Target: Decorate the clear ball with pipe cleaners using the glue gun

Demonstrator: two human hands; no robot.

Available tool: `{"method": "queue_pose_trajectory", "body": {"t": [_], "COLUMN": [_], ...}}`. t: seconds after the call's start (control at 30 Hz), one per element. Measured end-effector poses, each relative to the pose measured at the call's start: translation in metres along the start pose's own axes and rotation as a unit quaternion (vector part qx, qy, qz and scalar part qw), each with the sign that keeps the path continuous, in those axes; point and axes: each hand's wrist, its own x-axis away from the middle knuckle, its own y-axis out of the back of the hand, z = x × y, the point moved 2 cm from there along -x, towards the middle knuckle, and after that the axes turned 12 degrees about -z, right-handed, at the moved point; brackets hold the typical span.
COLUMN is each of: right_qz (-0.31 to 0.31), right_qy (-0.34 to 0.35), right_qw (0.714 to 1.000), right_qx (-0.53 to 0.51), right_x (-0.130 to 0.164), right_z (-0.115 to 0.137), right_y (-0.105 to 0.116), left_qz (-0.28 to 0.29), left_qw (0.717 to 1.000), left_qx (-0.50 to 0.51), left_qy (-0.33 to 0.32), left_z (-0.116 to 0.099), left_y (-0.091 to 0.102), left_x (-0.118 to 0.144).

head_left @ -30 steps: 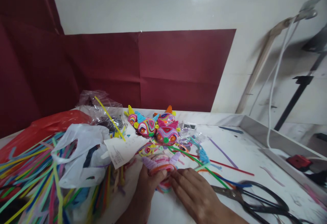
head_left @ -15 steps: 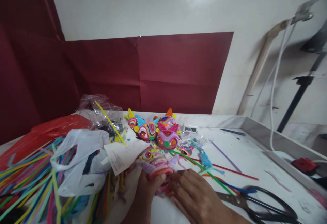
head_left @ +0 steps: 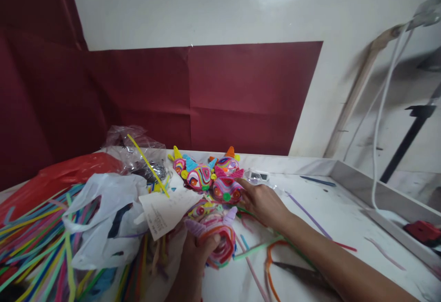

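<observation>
The left hand [head_left: 195, 258] grips a coiled pipe-cleaner figure [head_left: 215, 235] near the table's [head_left: 344, 210] front edge; the right hand [head_left: 263, 201], fingers spread, touches the finished figures [head_left: 213, 178] mid-table. Best lift one gently.

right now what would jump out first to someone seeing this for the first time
The cluster of bright coiled pipe-cleaner figures with little horns, at the middle of the white table, draws the eye first; the right hand reaches to its edge. Just in front, the left hand grips a pink and orange coiled piece. At the left lies a sprawl of loose multicoloured pipe cleaners under a white plastic bag.
</observation>
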Motion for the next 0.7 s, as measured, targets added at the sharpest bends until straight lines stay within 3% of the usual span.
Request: {"method": "queue_pose_trajectory", "body": {"t": [0.17,0.4,0.7], "right_qz": [0.072,0.097,0.058], "right_qy": [-0.022,-0.025,-0.018], "right_qw": [0.997,0.995,0.997], "right_qx": [0.022,0.018,-0.039], "right_x": [-0.013,-0.015,-0.008], "right_z": [0.002,0.001,-0.006], "right_y": [-0.004,-0.005,-0.001], "left_qz": [-0.036,-0.021,-0.011], "left_qw": [0.999,1.0,1.0], "left_qx": [-0.016,0.003,0.012], "left_qy": [0.0,0.022,0.016], "left_z": [0.005,0.005,0.01], "left_y": [0.0,-0.003,-0.001], "left_x": [-0.002,0.002,0.001]}}
